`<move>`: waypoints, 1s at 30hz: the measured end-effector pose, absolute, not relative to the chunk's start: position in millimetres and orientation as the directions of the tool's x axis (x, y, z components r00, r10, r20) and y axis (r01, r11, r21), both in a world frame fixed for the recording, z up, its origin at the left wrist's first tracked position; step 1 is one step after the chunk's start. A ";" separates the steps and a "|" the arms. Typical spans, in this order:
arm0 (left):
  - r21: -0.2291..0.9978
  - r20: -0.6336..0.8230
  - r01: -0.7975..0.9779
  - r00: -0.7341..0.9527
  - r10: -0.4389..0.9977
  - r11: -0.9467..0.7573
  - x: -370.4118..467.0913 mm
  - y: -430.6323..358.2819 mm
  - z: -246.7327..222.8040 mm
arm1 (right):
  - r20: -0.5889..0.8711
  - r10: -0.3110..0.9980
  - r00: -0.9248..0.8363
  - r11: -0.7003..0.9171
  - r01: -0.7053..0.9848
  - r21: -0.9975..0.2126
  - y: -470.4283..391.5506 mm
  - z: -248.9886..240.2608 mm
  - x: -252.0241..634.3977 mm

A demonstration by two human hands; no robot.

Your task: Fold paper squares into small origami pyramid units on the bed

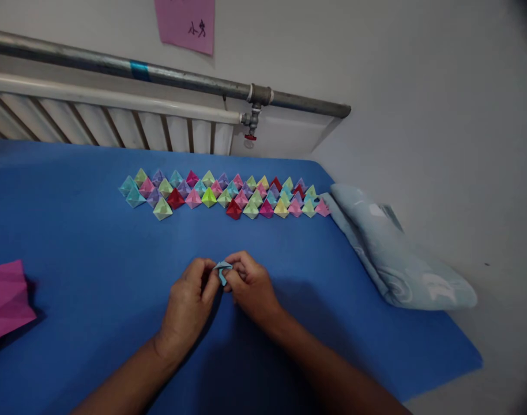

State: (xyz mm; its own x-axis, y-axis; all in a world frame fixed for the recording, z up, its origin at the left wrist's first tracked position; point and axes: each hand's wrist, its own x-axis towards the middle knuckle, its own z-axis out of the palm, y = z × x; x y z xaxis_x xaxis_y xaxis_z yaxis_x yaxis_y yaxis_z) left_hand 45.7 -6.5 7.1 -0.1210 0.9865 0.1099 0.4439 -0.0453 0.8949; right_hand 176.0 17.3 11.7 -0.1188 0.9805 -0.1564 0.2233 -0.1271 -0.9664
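Note:
Between my two hands is a small piece of light blue folded paper [222, 271], with a narrow strip hanging down from its peaked top. My left hand [189, 297] pinches its left side with thumb and forefinger. From the right, my right hand [250, 285] grips the same paper, thumb in front and fingers curled behind. Part of the paper is hidden by my fingertips. Beyond my hands lie several rows of small folded paper pieces [209, 197] in pink, green, blue, purple, yellow and red, set close together.
The blue table surface [94, 253] spreads under everything. A large pink folded paper [8, 300] lies at the left edge. At the right is a folded pale blue patterned cloth [388, 253]. Along the wall run a metal pipe [194, 77], a red-handled valve [251, 137] and a white radiator [116, 106].

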 end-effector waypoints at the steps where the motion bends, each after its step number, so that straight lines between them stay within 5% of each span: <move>1: 0.899 0.116 0.435 -0.119 0.986 -0.053 45.6 -6.5 7.7 | -0.154 0.981 -0.119 -0.124 0.229 -0.966 17.5 11.4 176.4; 13: 0.981 -0.111 0.152 -0.048 0.993 0.117 47.4 -5.2 4.8 | 0.031 0.990 -0.136 0.072 0.311 -0.948 17.4 10.2 183.6; 21: 0.987 -0.125 0.090 -0.088 0.988 0.132 47.9 -3.6 0.1 | 0.178 0.973 -0.147 0.219 0.348 -0.912 18.5 9.1 185.9; 30: 0.859 -0.388 -0.361 0.008 0.922 0.364 47.6 3.3 17.1 | 0.268 0.943 -0.197 0.325 0.374 -0.869 18.9 11.0 191.8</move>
State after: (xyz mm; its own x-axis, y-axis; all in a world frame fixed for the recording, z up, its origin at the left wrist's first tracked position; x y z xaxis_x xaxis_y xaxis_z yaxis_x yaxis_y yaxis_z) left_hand 47.6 3.3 17.1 0.0079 0.9218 -0.3876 -0.3609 0.3641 0.8586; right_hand 191.8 18.9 11.0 -0.1972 0.9429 0.2684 0.3739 0.3254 -0.8685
